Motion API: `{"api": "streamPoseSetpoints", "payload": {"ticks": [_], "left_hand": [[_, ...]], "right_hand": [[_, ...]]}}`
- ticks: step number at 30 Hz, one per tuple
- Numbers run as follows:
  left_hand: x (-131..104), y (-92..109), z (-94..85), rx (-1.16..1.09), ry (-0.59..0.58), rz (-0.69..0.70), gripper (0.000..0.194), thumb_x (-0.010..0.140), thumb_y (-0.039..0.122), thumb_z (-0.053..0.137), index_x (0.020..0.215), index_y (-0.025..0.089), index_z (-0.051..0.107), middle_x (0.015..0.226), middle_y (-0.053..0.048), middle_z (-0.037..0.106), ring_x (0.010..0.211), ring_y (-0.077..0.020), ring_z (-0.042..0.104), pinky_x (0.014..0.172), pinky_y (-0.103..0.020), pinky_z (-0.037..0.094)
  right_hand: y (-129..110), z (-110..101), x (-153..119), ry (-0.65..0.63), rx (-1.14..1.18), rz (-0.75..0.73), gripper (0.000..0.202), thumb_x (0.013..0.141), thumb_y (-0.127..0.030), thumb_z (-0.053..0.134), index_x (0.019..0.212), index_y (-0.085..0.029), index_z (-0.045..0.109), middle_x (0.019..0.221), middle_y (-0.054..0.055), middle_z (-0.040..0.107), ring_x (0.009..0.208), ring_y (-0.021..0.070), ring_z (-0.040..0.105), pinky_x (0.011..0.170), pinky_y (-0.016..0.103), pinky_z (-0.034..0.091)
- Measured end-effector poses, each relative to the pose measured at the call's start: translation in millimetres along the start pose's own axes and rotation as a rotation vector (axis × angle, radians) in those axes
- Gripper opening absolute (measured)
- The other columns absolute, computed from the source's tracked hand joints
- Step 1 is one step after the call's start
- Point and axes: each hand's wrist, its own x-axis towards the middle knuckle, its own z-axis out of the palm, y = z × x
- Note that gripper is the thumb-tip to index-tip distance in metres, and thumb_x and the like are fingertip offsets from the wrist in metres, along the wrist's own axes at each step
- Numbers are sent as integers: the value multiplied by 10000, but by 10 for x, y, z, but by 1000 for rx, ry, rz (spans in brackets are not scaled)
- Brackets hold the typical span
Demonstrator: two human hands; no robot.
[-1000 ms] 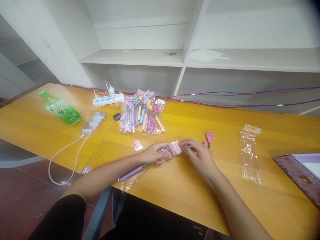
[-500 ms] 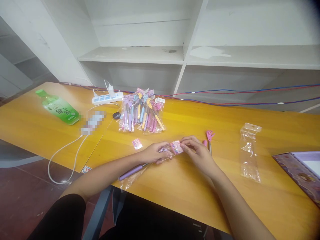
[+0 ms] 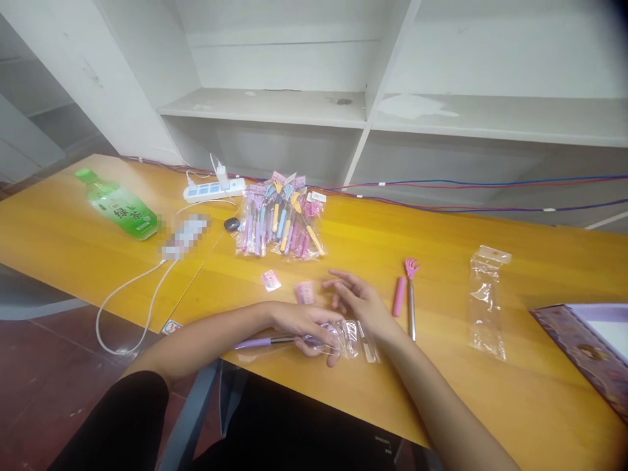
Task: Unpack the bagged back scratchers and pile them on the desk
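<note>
A purple-handled back scratcher (image 3: 252,343) in a clear plastic bag (image 3: 349,339) lies low over the table's front part. My left hand (image 3: 305,325) is closed around its head end through the plastic. My right hand (image 3: 359,299) hovers above the bag's open end, fingers apart and holding nothing. Just left of its fingertips is a small pink card (image 3: 305,292), slightly blurred; I cannot tell whether it touches the table. A second pink card (image 3: 271,280) lies farther left. To the right rest a pink back scratcher (image 3: 411,297) and a separate pink handle piece (image 3: 399,296).
Several bagged back scratchers (image 3: 282,219) are piled at the back. Left of them are a power strip (image 3: 213,190), a black mouse-like object (image 3: 231,224) and a green tea bottle (image 3: 118,208). An empty plastic bag (image 3: 487,304) and a purple-patterned box (image 3: 583,353) lie right.
The pink card has left my right fingers and is now left of them. My right hand has opened and moved left. My left hand has lowered the bagged back scratcher.
</note>
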Motion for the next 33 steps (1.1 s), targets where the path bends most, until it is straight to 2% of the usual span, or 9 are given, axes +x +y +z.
{"api": "streamPoseSetpoints", "payload": {"ticks": [2,5,8,10,16,20,24,28,33], "left_hand": [[7,41,31,-15,74,101,330,970,457,770,1079,217,571,890,-54,723,413,-64,417,402,-237,234],[35,107,17,-52,434,457,332,993,478,726,1089,202,569,886,-21,692,400,-23,352,406,-206,185],[72,159,-25,-95,809,772,339,988,473,738,1089,195,572,940,-6,667,462,0,355,448,-174,224],[97,163,-40,-129,910,852,365,966,470,774,1105,201,571,1002,-14,668,531,-9,419,487,-160,283],[152,-40,-92,-37,813,638,630,941,687,715,1338,230,542,1136,-71,677,736,-113,627,614,-232,474],[125,-147,-104,242,722,412,681,926,660,749,1382,201,538,1097,-77,675,838,-153,664,768,-294,516],[86,-125,-21,577,644,138,419,1037,548,620,1229,174,624,871,-17,641,749,-153,605,733,-289,472],[75,-91,15,690,630,81,377,1109,483,451,1192,184,666,767,14,578,681,-142,545,695,-269,438],[65,-102,-8,659,631,29,374,1119,444,408,1143,181,673,700,28,581,582,-120,550,625,-250,449]], "right_hand": [[19,39,-12,-33,71,5,590,866,-555,800,1327,-224,639,1109,76,748,661,126,603,579,274,482],[19,32,-80,-82,103,26,423,904,-522,764,1159,-191,703,976,66,749,588,102,548,502,235,399],[1,141,-179,-326,181,107,474,945,-609,689,1161,-186,698,1123,123,753,565,98,554,428,219,291],[0,287,-232,-473,183,137,511,949,-630,702,1225,-202,666,1212,139,741,590,96,589,442,212,314],[69,444,-219,-293,124,34,454,931,-622,753,973,-182,651,820,31,715,461,62,462,417,214,300],[-11,185,-148,86,226,-79,453,873,-617,812,982,-198,677,636,-36,583,466,82,438,427,224,322],[-184,-124,-92,385,321,-195,533,850,-726,770,946,-218,640,739,-21,609,498,73,413,422,229,314],[-257,-416,-55,684,294,-219,586,854,-804,713,871,-233,582,596,-61,442,461,95,355,388,257,301],[-286,-695,-17,733,241,-345,560,914,-797,627,878,-248,528,623,-66,432,477,119,387,429,283,361]]}}
